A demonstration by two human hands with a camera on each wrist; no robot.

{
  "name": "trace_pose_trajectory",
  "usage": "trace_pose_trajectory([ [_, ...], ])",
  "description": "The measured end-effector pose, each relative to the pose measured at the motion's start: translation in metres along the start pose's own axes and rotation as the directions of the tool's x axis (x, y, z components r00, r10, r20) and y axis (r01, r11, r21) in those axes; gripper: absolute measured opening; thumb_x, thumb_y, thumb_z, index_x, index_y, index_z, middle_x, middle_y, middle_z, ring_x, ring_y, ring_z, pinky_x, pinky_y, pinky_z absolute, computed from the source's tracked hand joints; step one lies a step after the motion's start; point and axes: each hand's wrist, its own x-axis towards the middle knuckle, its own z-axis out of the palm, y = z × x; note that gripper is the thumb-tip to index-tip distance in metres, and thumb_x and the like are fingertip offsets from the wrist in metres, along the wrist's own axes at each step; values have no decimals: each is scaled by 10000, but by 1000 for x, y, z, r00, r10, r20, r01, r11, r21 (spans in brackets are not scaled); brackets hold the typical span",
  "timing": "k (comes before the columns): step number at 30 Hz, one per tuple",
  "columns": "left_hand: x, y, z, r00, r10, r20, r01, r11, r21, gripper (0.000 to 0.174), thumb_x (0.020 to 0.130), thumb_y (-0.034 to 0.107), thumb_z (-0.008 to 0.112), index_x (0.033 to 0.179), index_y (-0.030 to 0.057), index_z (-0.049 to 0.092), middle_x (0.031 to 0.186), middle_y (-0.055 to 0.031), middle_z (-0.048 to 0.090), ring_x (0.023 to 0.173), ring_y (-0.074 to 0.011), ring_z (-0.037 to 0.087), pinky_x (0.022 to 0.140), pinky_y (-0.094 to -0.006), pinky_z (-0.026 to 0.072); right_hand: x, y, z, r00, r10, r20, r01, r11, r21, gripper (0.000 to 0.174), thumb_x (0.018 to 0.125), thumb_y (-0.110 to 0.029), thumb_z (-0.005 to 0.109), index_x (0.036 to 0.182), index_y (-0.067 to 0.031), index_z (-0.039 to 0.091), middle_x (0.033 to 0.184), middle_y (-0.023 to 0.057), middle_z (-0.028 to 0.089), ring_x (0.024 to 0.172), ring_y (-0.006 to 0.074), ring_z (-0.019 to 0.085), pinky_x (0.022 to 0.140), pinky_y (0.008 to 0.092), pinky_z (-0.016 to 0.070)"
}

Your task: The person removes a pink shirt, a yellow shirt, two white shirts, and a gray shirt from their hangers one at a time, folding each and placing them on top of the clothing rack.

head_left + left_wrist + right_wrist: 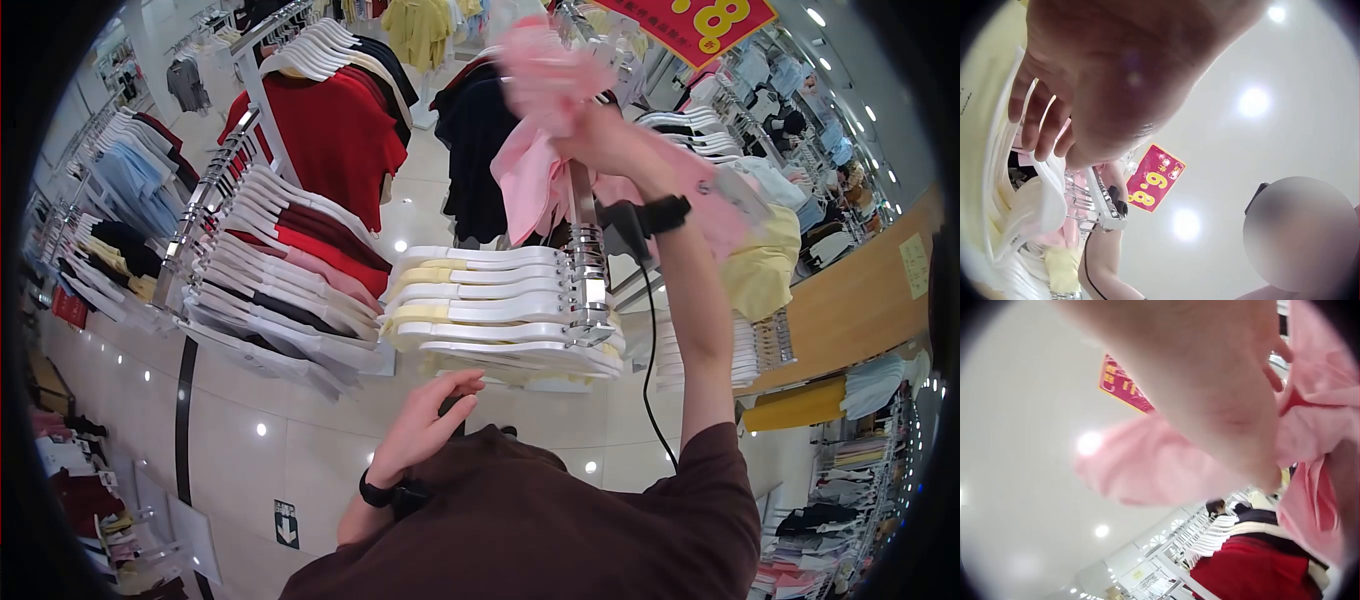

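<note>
Up over the far end of the middle rack, my right hand (608,145) grips a pink garment (527,180). Its upper part is blurred in the head view, and folds of pink cloth (1319,431) bunch around the fingers in the right wrist view. My left hand (428,425) is low in front of my body, fingers loosely extended and holding nothing. Just beyond it hang yellow garments (412,312) on white hangers (500,292), evenly lined up along the rack's metal rail (590,270). In the left wrist view the fingers appear beside these hangers.
To the left, another rail (205,215) carries red, pink, white and dark garments. Red tops (325,130) and dark tops (475,140) hang farther back. A red sale sign (700,25) hangs overhead. A black cable (650,350) trails from the right wrist.
</note>
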Motion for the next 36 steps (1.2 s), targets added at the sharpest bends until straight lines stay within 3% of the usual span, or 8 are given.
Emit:
trace_pose_trajectory([
  [1, -1, -2, -2, 1000, -2, -2, 2, 1000, 5, 402, 1059, 179, 631, 1421, 6, 612, 1242, -157, 741, 1141, -244, 706, 1024, -373, 532, 16, 9, 27, 985, -166, -37, 169, 982, 84, 463, 936, -347, 692, 1196, 36, 703, 1207, 236, 720, 1121, 326, 706, 965, 454, 537],
  [3, -4, -11, -5, 999, -29, -36, 30, 999, 16, 398, 1058, 172, 629, 1416, 1, 615, 1240, -156, 741, 1138, -237, 704, 1020, -373, 533, 30, 20, 54, 973, -230, 10, 229, 961, -154, 553, 956, -375, 684, 1363, 0, 658, 1427, 254, 611, 1333, 358, 582, 1125, 440, 440],
  [8, -7, -29, -12, 991, -61, -115, 61, 998, -5, 390, 1052, 158, 629, 1405, -10, 621, 1256, -158, 731, 1147, -228, 691, 1023, -364, 526, 16, 31, 51, 960, -278, 31, 273, 956, 107, 597, 980, -394, 676, 1453, -35, 622, 1421, 203, 641, 1354, 346, 571, 1175, 413, 410],
  [10, -3, -31, -15, 988, -48, -144, 49, 999, 7, 387, 1050, 152, 628, 1400, -14, 622, 1256, -159, 725, 1149, -224, 686, 1020, -362, 524, -3, 42, 54, 989, -125, -80, 148, 848, 509, 599, 1022, -381, 665, 1502, -35, 578, 1463, 143, 635, 1381, 246, 560, 1183, 355, 395],
  [16, 20, -32, -26, 905, 123, -408, -8, 962, 272, 316, 1026, 124, 639, 1318, 3, 652, 1236, -173, 686, 1151, -328, 656, 1015, -406, 511, -122, 33, 80, 929, 259, -263, 92, 527, 845, 483, 1115, -210, 576, 1525, 37, 513, 1479, 126, 621, 1378, 195, 565, 1158, 321, 412],
  [21, 36, -41, -26, 896, 264, -357, -42, 852, 522, 278, 1007, 115, 651, 1266, 12, 661, 1260, -166, 665, 1195, -360, 604, 1048, -443, 473, -251, 11, 140, 838, 524, -151, -48, 347, 937, 208, 1120, -155, 554, 1222, 1, 644, 1112, 27, 672, 1065, 105, 605, 968, 271, 475],
  [25, 45, -49, -20, 913, 219, -344, 11, 830, 558, 273, 992, 145, 687, 1238, 27, 668, 1257, -164, 634, 1213, -368, 569, 1070, -455, 450, -313, -33, 161, 859, 473, -197, -257, 731, 632, 326, 946, -141, 768, 1225, -17, 652, 1157, 126, 671, 1115, 283, 643, 1003, 385, 501],
  [36, 50, -43, -14, 957, 177, -229, 3, 786, 618, 269, 950, 200, 762, 1147, 36, 681, 1233, -159, 621, 1189, -373, 561, 1042, -465, 464, -312, -56, 180, 833, 441, -335, -241, 834, 497, 364, 857, -68, 827, 1177, -13, 662, 1208, 168, 631, 1129, 361, 617, 965, 437, 512],
])
